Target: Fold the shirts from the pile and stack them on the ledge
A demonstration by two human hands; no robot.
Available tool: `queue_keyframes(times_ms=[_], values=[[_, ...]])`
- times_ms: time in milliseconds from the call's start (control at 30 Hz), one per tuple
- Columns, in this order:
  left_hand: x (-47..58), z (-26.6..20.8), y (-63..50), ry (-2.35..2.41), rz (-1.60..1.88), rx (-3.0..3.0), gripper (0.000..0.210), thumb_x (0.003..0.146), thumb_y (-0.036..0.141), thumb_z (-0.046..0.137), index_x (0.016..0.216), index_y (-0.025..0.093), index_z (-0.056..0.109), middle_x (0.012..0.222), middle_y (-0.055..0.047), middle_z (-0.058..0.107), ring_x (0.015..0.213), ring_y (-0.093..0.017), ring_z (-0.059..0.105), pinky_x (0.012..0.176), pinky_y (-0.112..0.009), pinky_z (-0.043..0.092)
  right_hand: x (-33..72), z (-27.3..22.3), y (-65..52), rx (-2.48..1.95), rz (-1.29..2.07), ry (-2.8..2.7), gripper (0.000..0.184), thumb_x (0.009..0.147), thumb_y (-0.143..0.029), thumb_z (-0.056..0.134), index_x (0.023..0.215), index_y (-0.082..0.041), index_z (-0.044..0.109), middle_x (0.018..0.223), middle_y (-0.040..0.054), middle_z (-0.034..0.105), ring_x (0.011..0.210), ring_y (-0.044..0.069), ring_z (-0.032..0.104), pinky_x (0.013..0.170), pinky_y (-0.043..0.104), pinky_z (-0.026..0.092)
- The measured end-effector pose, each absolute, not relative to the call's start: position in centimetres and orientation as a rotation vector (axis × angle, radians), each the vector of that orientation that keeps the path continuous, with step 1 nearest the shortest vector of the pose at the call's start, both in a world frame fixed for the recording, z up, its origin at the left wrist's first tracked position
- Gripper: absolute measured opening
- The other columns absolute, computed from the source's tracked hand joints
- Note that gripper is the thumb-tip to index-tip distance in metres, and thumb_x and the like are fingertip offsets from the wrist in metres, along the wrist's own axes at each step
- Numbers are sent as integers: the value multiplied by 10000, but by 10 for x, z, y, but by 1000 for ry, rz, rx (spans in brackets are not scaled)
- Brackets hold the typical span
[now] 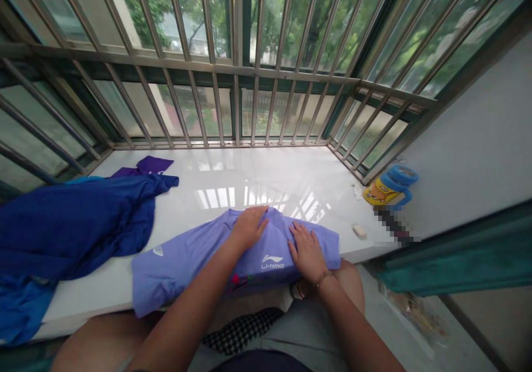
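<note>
Two bare hands, left hand (248, 229) and right hand (308, 254), both palm-down on a lilac shirt (275, 243). Fingers straightish, a little spread, pressed on top of the cloth — no pinch seen, nothing gripped.

Shirt lies along the near edge of the bench (272, 167), about mid-length. Long axis, sleeve to sleeve, runs roughly with that edge; collar points to the far edge, lower part drops over the near edge toward the lap. White logo (272, 260) sits low between the hands.

Key relation: cloth is directly under both hands, so no gap to cross. Left hand is nearer the collar, its fingertips just beside it; right hand is nearer the right sleeve. Left sleeve reaches well out from the left hand, toward the bench's left end.

Rest: blue clothes (78, 225) heaped at the left end, over the near edge; purple cloth (155, 164) behind them, near the far left corner. Cup (380, 191) at the right end by the wall, small pale piece (359, 231) nearer the near right corner — can't tell what. Window bars (236, 103) along the far edge.
</note>
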State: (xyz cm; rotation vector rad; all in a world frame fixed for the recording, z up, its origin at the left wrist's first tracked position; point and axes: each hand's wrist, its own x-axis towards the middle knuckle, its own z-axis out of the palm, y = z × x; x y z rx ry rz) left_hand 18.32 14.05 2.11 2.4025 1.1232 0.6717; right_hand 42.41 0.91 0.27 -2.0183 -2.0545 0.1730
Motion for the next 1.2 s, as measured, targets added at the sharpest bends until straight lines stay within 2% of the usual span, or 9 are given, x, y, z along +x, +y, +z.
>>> queue_keyframes(times_ms=[67, 167, 367, 500, 733, 900, 1000, 1100, 1200], values=[[157, 29, 144, 1438, 643, 2339, 484, 1101, 361, 400, 1466, 136, 624, 1450, -202, 675, 1352, -356, 604, 1186, -536, 452, 422, -3, 10, -2067, 147, -2058, 540, 1105, -366, 424, 1606, -192, 526, 1712, 131, 456, 1611, 313, 375, 1328, 599, 221], [118, 43, 154, 1934, 314, 2227, 452, 1048, 456, 528, 1314, 128, 688, 1332, -221, 693, 1245, -394, 630, 1021, -512, 539, 425, -7, 10, -2075, 120, -2060, 548, 1109, -374, 409, 1617, -203, 520, 1724, 115, 440, 1616, 297, 367, 1336, 574, 200], [90, 53, 171, 1938, -20, 2146, 254, 979, 394, 671, 1097, 186, 758, 1154, -148, 777, 1132, -342, 711, 902, -397, 543, 411, 0, 12, -2109, 105, -2016, 530, 1078, -296, 446, 1586, -188, 553, 1704, 153, 460, 1612, 343, 365, 1315, 654, 194], [93, 54, 168, 1948, 32, 2145, 200, 1004, 361, 645, 1076, 204, 747, 1102, -110, 801, 1075, -306, 740, 852, -364, 529, 356, 12, 18, -1851, 75, -2148, 543, 1050, -169, 429, 1576, -172, 562, 1722, 139, 436, 1642, 313, 305, 1346, 620, 155], [101, 53, 137, 2019, 277, 2362, 170, 1048, 299, 578, 1083, 194, 707, 1087, -124, 768, 1083, -322, 716, 899, -410, 508, 275, 10, 44, -1621, 353, -2303, 651, 1100, -477, 524, 1682, -195, 438, 1771, 117, 338, 1660, 342, 256, 1348, 654, 140], [96, 37, 113, 1838, 486, 2310, 322, 1063, 446, 601, 1244, 192, 684, 1099, -124, 786, 1062, -314, 733, 939, -419, 531, 277, 4, 48, -1622, 387, -2276, 681, 1103, -522, 501, 1703, -213, 408, 1775, 105, 330, 1667, 325, 245, 1358, 623, 108], [81, 25, 102, 1599, 533, 2289, 316, 1102, 413, 504, 1228, 204, 706, 1160, -122, 799, 1085, -289, 742, 993, -415, 542, 278, 4, 47, -1607, 366, -2272, 672, 1098, -516, 517, 1691, -212, 424, 1767, 113, 351, 1659, 329, 263, 1355, 630, 112], [61, 15, 95, 1487, 617, 2304, 353, 1114, 365, 425, 1162, 220, 743, 1199, -118, 799, 1134, -280, 731, 1050, -419, 537, 278, 6, 44, -1589, 340, -2245, 557, 1089, -465, 560, 1593, -230, 542, 1720, 120, 446, 1624, 327, 334, 1348, 633, 151], [41, 11, 96, 1627, 691, 2228, 340, 1082, 300, 433, 1152, 207, 752, 1163, -122, 794, 1108, -278, 729, 1041, -408, 544, 279, 8, 42, -1580, 324, -2199, 299, 1082, -347, 583, 1341, -240, 687, 1594, 118, 588, 1530, 302, 462, 1334, 607, 221]])
